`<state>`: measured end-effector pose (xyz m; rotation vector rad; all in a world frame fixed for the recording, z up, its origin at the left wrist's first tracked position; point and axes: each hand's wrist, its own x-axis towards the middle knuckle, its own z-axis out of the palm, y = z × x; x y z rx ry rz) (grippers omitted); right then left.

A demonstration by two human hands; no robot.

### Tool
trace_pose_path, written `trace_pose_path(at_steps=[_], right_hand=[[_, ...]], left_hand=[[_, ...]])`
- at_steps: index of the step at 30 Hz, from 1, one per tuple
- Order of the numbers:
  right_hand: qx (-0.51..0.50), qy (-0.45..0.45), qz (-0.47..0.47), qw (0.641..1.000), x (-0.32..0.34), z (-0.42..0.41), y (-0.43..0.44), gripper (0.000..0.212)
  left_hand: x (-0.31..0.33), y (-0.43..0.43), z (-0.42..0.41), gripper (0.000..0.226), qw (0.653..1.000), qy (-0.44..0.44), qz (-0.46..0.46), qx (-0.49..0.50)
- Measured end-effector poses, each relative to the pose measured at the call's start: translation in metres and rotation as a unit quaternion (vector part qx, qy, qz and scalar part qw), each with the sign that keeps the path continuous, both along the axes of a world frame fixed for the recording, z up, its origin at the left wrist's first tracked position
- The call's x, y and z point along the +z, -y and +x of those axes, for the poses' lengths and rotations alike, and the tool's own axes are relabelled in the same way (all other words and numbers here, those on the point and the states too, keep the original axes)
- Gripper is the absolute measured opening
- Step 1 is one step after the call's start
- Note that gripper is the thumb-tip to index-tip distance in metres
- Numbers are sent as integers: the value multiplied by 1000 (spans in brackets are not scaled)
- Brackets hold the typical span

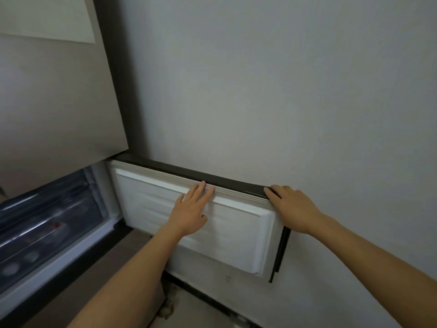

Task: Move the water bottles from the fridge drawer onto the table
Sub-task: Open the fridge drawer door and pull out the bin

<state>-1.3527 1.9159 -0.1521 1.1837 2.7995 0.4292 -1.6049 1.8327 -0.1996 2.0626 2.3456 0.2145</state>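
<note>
Fridge drawer [49, 223] sits left of the open lower door [151, 209], in the bottom compartment. Its front is translucent and dark and the view is blurred. Two pale round blobs [20, 262] show through it, cannot tell if they are water bottles. Upper door [54, 102] is above the drawer, up and left of the lower door, closed, with a white sheet [47, 17] at its top. Lower door is swung out with its white inner liner facing the camera, a pale gasket [165, 177] along the liner's top and a dark top edge [189, 170] above that.

Left hand [189, 209] lies flat on the liner near the middle of the lower door, fingers straight and together, tips touching the gasket, gripping nothing. Right hand [293, 209] rests over the lower door's top right corner, fingers fairly straight on the dark edge, thumb hidden. The hands are apart. Grey wall [283, 91] is behind and right of the lower door. Floor [189, 311] shows below it.
</note>
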Motion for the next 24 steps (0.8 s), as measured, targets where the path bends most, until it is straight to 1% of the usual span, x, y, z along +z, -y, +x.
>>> trace_pose_path(at_steps=[2,6,12,14,16,18,21,24], right_hand=[[-19,-11,-8,1000,-11,-20,4,67],[-94,-35,-20,995,-19,-40,-12,72],[-98,-28,-27,994,-17,-40,-27,72],[-90,-23,-4,996,-18,-43,-25,71],[-30,-50,69,996,-21,-51,-23,77],[25,-58,98,993,-30,-64,-21,75],[103,-61,88,989,-38,-95,-13,67],[193,-45,92,976,-47,-125,1,64]], left_hand=[[-2,-11,2,75,1000,10,9,-10],[-4,-33,1,72,999,25,19,-16],[-5,-45,1,71,1000,17,14,-20],[-6,-40,-4,71,1000,16,22,-13],[-7,-27,-13,71,999,21,35,13],[-10,-8,-23,73,998,27,30,47],[-13,30,-38,74,992,42,17,115],[-13,70,-48,73,982,62,24,176]])
